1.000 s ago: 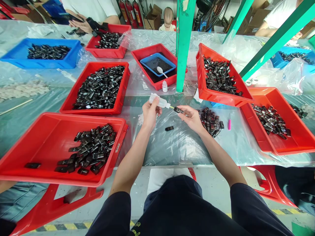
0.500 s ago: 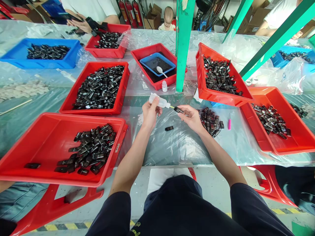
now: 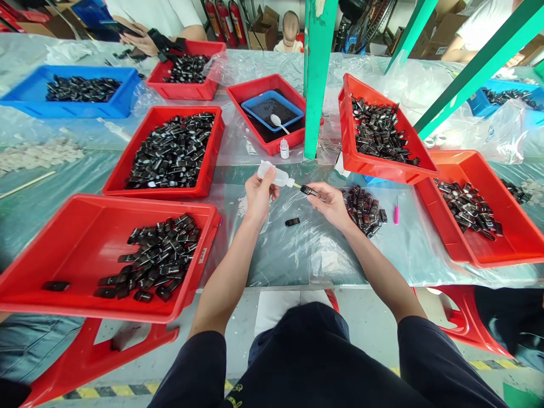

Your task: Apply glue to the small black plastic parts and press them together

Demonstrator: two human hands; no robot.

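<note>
My left hand [image 3: 258, 195] is closed around a translucent squeeze bottle [image 3: 278, 176], tilted so its thin needle tip points right and down. That tip meets or nearly meets the end of a small black glossy part [image 3: 307, 190]; whether they touch I cannot tell. The black part is pinched between the fingertips of my right hand [image 3: 329, 201]. Below the bottle, a single similar black part [image 3: 292, 222] lies on the plastic-covered table. A pile of such parts [image 3: 364, 209] sits just right of my right hand, partly hidden by it.
Red trays of black parts stand left [image 3: 85, 221] and right [image 3: 518, 226]. Farther back are a tray holding a blue dish and white spoon [image 3: 276, 121], a small white bottle [image 3: 284, 149] and a green post [image 3: 317, 85]. A pink-handled tool [image 3: 396, 214] lies right. People sit across the table.
Both hands keep almost the same position, with the bottle tip still at the black part. Across the table, a person's hand holding a phone-like device has shifted slightly.
</note>
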